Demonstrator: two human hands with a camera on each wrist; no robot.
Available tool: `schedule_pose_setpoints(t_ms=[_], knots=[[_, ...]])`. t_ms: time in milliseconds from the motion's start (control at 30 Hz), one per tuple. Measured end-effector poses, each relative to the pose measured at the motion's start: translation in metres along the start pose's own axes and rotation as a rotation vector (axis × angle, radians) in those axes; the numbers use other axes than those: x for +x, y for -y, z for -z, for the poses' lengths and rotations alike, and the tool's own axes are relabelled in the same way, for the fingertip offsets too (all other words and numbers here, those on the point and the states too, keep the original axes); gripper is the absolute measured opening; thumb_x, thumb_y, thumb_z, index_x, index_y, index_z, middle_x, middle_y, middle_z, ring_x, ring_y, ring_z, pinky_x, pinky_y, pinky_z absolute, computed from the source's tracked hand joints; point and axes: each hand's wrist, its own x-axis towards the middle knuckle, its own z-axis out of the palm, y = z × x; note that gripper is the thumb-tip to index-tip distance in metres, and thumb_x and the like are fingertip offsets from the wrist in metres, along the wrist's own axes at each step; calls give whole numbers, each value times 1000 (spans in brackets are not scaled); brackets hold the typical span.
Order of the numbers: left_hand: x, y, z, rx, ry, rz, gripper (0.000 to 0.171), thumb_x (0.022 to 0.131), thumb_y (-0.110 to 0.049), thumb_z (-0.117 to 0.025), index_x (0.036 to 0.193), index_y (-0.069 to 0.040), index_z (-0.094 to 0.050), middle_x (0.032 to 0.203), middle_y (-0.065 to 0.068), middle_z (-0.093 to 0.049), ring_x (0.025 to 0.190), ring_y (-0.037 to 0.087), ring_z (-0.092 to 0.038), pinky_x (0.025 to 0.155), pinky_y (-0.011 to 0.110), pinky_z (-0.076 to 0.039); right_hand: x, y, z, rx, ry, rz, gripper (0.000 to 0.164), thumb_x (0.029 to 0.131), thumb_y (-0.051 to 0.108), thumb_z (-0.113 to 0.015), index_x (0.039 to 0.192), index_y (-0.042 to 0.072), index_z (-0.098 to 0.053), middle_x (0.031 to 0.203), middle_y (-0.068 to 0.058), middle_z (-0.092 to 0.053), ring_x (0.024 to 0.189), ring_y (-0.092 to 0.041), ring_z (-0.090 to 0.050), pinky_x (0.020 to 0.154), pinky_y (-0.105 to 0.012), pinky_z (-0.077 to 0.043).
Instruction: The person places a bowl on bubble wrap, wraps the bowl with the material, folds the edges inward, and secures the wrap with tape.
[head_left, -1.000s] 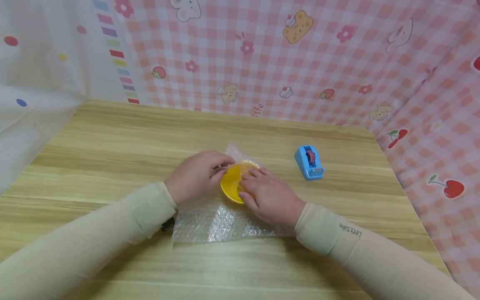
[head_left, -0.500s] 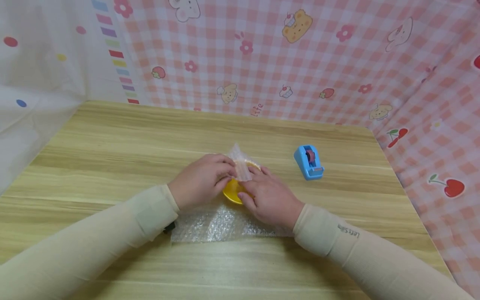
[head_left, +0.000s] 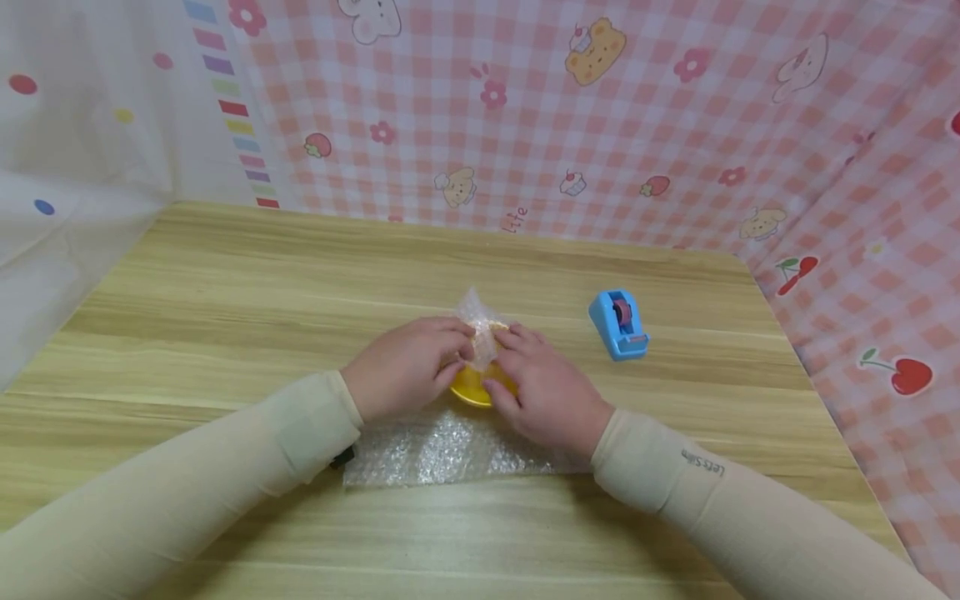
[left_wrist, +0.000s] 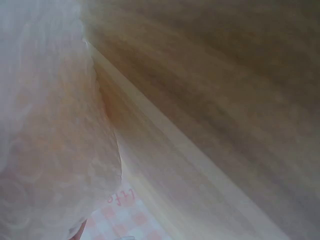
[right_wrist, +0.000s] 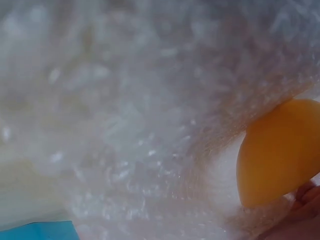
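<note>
A yellow bowl (head_left: 472, 393) sits on a sheet of bubble wrap (head_left: 450, 450), its inside facing up. One corner of the sheet is folded over the far rim into the bowl. My left hand (head_left: 408, 367) pinches that folded corner between thumb and fingers. From the other side my right hand (head_left: 551, 392) lies over the bowl, fingertips at the folded corner and thumb lower down at the rim. In the right wrist view the bowl's outer side (right_wrist: 280, 152) shows beside raised bubble wrap (right_wrist: 125, 125). Wrap (left_wrist: 50, 140) also fills the left of the left wrist view.
To the right and farther back stands a blue tape dispenser (head_left: 618, 325) with a pinkish roll. The wooden table (head_left: 225, 275) ends against a pink checked cloth (head_left: 480, 125) at the back and right. A white sheet (head_left: 82, 150) hangs at the left.
The left hand has brought the bubble wrap corner over the rim into the bowl and moved slightly right and nearer. The right hand's fingers have shifted up and right toward the far rim.
</note>
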Motion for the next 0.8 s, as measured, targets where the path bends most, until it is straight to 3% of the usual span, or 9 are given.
schedule_pose_setpoints(t_ms=[200,400,633,800], knots=[[1,-2,-1,40,19,-12,20,103,-22,-67,116,-10,-75,144,10,-66,142,30,-57,124,45,-42,-2,0,2,37,-31,-88,61,106,40,-56,151,-1,-50,164,-21,-44,156,-38,-38,128,-53,-33],[0,-5,-1,106,65,-51,41,104,-37,-64,129,-5,-71,149,15,-62,146,35,-52,127,48,-37,-3,-1,1,65,-36,-88,64,106,39,-56,154,-2,-45,165,-22,-41,157,-35,-37,128,-51,-33],[-4,-9,-3,170,195,-56,71,104,-57,-56,151,-3,-55,167,17,-39,160,39,-28,132,50,-26,-4,-2,0,78,-19,-86,65,107,38,-54,157,-1,-42,167,-20,-39,157,-35,-35,129,-51,-31],[-8,-13,-3,176,254,-44,79,103,-61,-56,158,-5,-46,173,15,-24,163,41,-13,132,56,-23,-3,-2,1,77,1,-85,66,108,39,-53,159,0,-38,168,-20,-36,158,-35,-34,129,-51,-30]])
